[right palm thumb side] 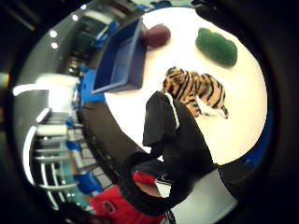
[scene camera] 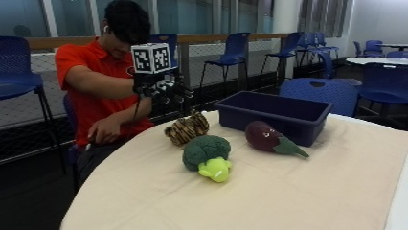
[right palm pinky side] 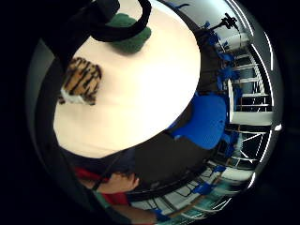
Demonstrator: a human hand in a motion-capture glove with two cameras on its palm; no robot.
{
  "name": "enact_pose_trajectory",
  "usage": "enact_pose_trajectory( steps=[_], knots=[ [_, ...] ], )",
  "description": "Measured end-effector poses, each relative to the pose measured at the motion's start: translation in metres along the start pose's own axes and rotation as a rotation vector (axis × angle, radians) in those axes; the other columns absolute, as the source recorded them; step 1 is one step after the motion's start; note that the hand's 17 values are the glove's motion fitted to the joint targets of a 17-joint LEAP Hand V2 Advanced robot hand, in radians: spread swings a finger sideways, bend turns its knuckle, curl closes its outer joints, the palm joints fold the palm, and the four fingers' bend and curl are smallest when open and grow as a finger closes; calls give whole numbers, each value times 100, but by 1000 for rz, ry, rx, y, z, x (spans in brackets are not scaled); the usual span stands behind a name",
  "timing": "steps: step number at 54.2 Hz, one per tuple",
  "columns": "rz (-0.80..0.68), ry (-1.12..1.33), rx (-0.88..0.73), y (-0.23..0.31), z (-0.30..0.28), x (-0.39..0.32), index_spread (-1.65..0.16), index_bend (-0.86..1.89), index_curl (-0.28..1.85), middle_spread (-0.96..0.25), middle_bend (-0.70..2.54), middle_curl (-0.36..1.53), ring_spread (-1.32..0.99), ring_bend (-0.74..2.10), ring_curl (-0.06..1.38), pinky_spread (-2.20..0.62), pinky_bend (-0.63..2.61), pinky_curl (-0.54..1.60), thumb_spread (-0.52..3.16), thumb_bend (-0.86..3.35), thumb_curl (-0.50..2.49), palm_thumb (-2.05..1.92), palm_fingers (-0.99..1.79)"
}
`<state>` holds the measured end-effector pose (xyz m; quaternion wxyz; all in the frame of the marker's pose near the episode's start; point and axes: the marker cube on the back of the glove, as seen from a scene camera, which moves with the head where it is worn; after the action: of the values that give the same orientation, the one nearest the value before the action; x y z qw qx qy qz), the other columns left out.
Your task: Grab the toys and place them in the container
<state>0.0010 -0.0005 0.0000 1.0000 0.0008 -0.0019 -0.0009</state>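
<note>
Currently the gloved hand [scene camera: 163, 89] is being held above the tiger [scene camera: 187, 128], fingers loosely curled, nothing gripped; bin [scene camera: 274, 116] beside it.

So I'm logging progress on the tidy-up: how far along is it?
Nothing looks done yet: the blue container appears empty from outside. All three toys lie on the table: the tiger, the broccoli and the eggplant beside the container. Nothing is in hand; the gloved right hand hovers above the tiger, holding nothing. All three toys are left.
</note>
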Motion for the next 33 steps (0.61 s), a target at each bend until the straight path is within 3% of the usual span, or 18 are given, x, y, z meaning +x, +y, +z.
enact_pose_trajectory(
  steps=[6,13,33],
  knots=[
    [-5,-8,6,0,1,2,-19,10,4,-13,21,8,-15,30,8,-1,59,18,82,2,3,1,20],
    [-15,-12,8,0,3,4,-24,12,7,-17,24,13,-20,34,11,-1,65,23,112,1,7,0,15],
    [-31,-70,-29,-15,21,-1,-27,15,15,-19,27,23,-24,40,17,0,74,29,134,-3,15,-4,5]
  ],
)
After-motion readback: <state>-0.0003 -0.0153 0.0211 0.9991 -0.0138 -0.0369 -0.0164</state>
